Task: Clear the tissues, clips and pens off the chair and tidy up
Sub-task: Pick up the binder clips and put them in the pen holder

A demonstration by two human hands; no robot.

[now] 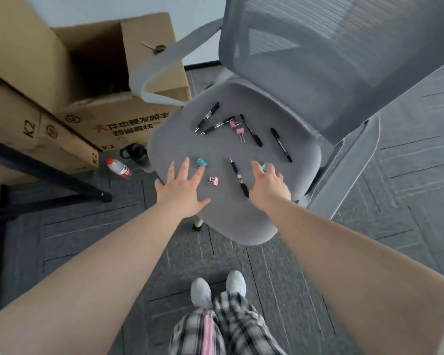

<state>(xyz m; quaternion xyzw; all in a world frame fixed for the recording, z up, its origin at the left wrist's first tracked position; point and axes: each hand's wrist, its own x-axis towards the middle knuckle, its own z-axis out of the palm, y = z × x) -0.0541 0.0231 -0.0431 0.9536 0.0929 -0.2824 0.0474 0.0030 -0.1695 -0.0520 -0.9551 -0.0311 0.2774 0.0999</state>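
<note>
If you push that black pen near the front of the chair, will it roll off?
Probably not far. The slim black pen looks round, so it could roll sideways, but the grey fabric chair seat is soft and should slow it. Its clip would likely stop it too. It looks stiff and light.

There is a single wide-angle view, worn on the person's head, looking steeply down and forward from standing height, so that both bare forearms run in from the bottom corners and the person's white shoes sit at the bottom edge, almost straight below the lens. The grey office chair fills the middle, its seat front edge nearest the camera and its mesh backrest rising towards the top right, within arm's reach. Straight lines bow near the borders, where cardboard boxes crowd the upper left.
</note>
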